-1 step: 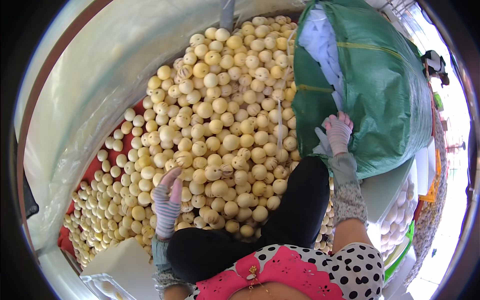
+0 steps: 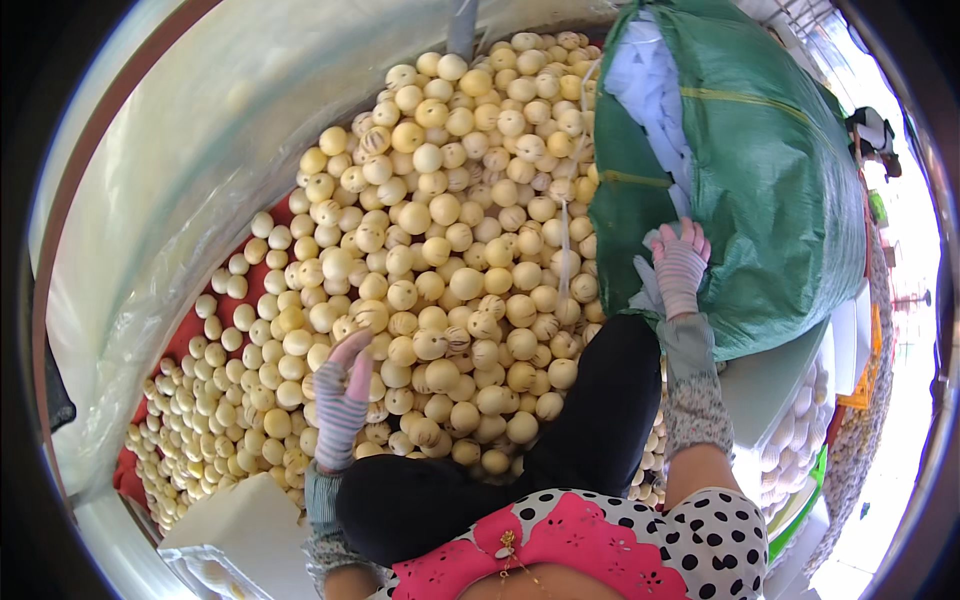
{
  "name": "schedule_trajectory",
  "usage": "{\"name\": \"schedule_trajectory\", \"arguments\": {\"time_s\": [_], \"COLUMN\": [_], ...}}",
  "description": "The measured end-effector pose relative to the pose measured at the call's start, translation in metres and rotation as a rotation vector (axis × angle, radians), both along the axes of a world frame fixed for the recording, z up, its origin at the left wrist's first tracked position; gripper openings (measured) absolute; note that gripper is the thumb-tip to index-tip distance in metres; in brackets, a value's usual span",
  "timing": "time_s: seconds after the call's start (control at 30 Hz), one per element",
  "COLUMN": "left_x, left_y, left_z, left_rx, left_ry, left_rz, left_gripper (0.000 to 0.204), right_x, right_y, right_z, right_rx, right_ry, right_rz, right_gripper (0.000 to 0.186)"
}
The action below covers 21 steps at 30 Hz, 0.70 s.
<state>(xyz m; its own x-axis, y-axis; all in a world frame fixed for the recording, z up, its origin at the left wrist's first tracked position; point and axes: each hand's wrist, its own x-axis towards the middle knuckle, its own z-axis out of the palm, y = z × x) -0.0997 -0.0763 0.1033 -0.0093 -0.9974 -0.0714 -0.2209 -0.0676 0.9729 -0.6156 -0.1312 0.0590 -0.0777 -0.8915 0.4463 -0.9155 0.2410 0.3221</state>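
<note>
My left hand (image 2: 343, 408), in a striped fingerless glove, hovers over or rests by a large heap of small round melons (image 2: 440, 376), pale yellow with some brown stripes. Its thumb and fingers are apart and nothing shows between them. My right hand (image 2: 680, 266), gloved alike, lies with fingers spread on the edge of a big green woven sack (image 2: 770, 190). A thin whitish piece (image 2: 649, 287) shows beside that hand; whether the hand touches it I cannot tell. White, soft-looking material (image 2: 645, 85) fills the sack's long opening.
A clear plastic sheet (image 2: 160, 190) curves along the left, above red cloth (image 2: 190, 335). A white box (image 2: 235, 520) stands at lower left. To the right, beneath the sack, are a pale box (image 2: 765, 385), white-wrapped round things (image 2: 800, 435) and an orange crate (image 2: 866, 370).
The view has shifted slightly. Both hands stay in nearly the same places, with no visible grasp or release.
</note>
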Motion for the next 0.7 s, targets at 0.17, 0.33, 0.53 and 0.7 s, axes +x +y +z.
{"name": "schedule_trajectory", "arguments": {"time_s": [0.17,0.33,0.53,0.7], "left_x": [-0.026,-0.039,-0.026,-0.024], "left_y": [-0.021,-0.034,-0.033,-0.022], "left_z": [-0.021,-0.033,-0.029,-0.06], "left_rx": [0.131,0.254,0.494,0.545], "left_ry": [0.259,0.671,0.813,0.83], "left_rz": [-0.115,-0.26,-0.296,-0.142], "left_gripper": [0.034,0.065,0.04,0.026], "right_x": [0.137,0.301,0.296,0.305], "right_y": [-0.011,0.0,0.008,0.02], "right_z": [0.051,0.045,0.013,0.009], "right_rx": [-0.133,0.565,0.754,0.899], "right_ry": [-0.633,-1.678,-2.071,-2.214], "right_rz": [0.341,0.477,0.316,0.266], "right_gripper": [0.025,0.041,0.034,0.03]}}
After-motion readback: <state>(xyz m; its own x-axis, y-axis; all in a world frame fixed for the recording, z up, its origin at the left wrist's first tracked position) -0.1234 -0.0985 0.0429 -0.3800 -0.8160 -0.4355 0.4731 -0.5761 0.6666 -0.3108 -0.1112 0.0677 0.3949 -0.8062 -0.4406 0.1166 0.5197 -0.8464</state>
